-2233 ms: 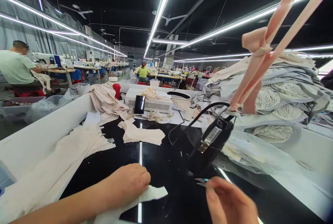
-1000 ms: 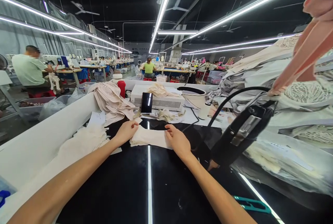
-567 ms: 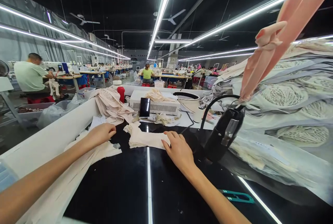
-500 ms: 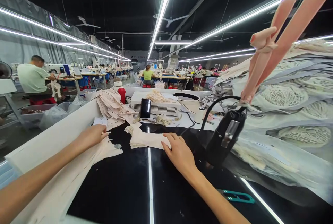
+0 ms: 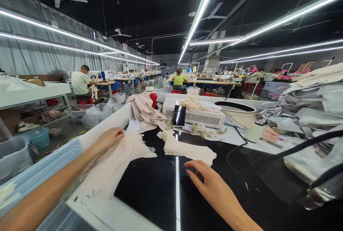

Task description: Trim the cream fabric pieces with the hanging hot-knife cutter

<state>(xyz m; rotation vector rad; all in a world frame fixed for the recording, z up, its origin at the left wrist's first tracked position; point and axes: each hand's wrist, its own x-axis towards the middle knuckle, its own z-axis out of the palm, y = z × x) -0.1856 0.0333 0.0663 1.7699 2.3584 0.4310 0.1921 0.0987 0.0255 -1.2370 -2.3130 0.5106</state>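
The fabric stack (image 5: 189, 149) lies just beyond the fingers of the right hand (image 5: 214, 186), long axis running left to right, left end bent away from them. These fingers are parted, holding nothing; in the earlier frame they rest on its right end. The left hand (image 5: 109, 139) curls at the fabric pile (image 5: 115, 168); its grip cannot be determined.

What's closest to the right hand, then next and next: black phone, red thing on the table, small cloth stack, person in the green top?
1. Small cloth stack, just beyond the right hand.
2. Black phone, behind the stack.
3. Red thing, farther back, left.
4. Person in the green top, across the room.
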